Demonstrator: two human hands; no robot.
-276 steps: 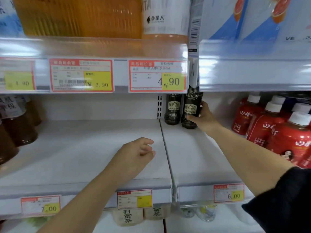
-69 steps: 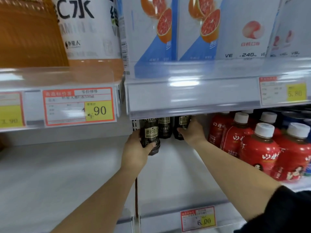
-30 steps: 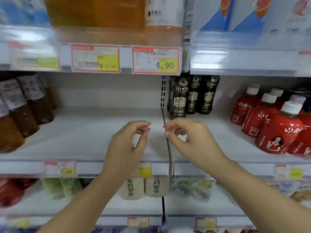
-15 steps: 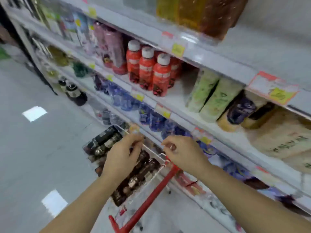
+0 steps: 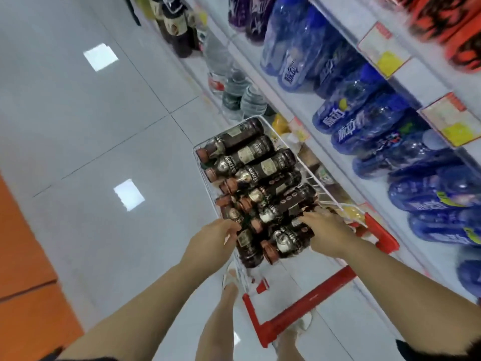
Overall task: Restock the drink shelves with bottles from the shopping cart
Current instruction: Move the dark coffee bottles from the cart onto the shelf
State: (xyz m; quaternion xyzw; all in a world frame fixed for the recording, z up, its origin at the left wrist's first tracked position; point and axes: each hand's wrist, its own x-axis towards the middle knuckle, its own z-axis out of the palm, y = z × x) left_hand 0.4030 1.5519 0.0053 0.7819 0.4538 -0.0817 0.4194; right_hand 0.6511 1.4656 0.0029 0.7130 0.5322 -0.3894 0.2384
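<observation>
A wire shopping cart (image 5: 273,128) with a red handle (image 5: 299,306) stands below me, beside the shelves. Several dark coffee bottles (image 5: 260,168) with copper caps lie on their sides in it, stacked close together. My left hand (image 5: 210,243) reaches in from the left, its fingertips against a bottle (image 5: 247,248) at the near end; its grip is unclear. My right hand (image 5: 328,233) lies curled over the base of another near bottle (image 5: 291,238).
To the right of the cart run shelves with blue drink bottles (image 5: 364,118), and price tags (image 5: 385,56) sit on the shelf edges. Large water and dark bottles (image 5: 177,29) stand on the floor further along. An orange surface (image 5: 20,256) sits at the left. My feet are under the handle.
I have turned from the shelf with the coffee bottles down to the cart. Both hands have dropped from above the cart onto the near bottles.
</observation>
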